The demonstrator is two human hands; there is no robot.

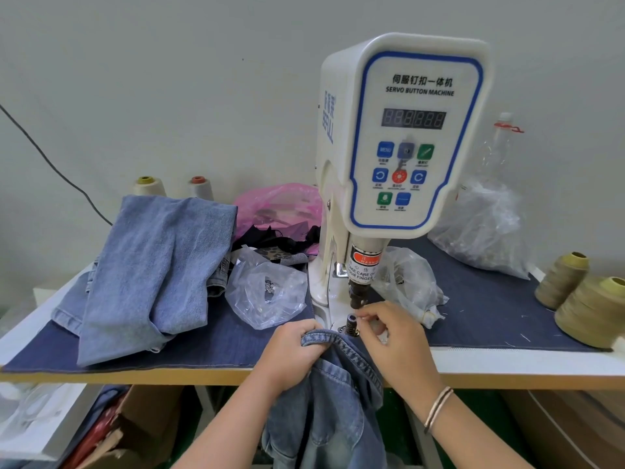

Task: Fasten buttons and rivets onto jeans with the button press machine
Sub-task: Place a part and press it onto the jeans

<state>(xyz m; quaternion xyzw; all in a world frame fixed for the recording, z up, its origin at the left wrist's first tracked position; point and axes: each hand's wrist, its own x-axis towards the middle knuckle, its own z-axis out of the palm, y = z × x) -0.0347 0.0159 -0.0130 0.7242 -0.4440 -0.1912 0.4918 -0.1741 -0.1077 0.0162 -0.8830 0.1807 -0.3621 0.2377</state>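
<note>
Left hand (293,353) curled tight around the folded waistband edge of the jeans (333,394), bunched at the desk's (203,374) front lip just short of the lower die (350,324), the rest of the garment hanging off the edge below. Right hand (394,336) pinching a small button piece (361,318) at its fingertips, right beside the die and under the plunger (359,292) of the button press machine (399,137). Crowded on the left by a plastic bag (267,292) and a folded denim pile (148,269), on the right by another clear bag (411,286) near the machine's base; thread cones (588,306) well apart at the far right edge, with bare blue cloth (487,299) between.
</note>
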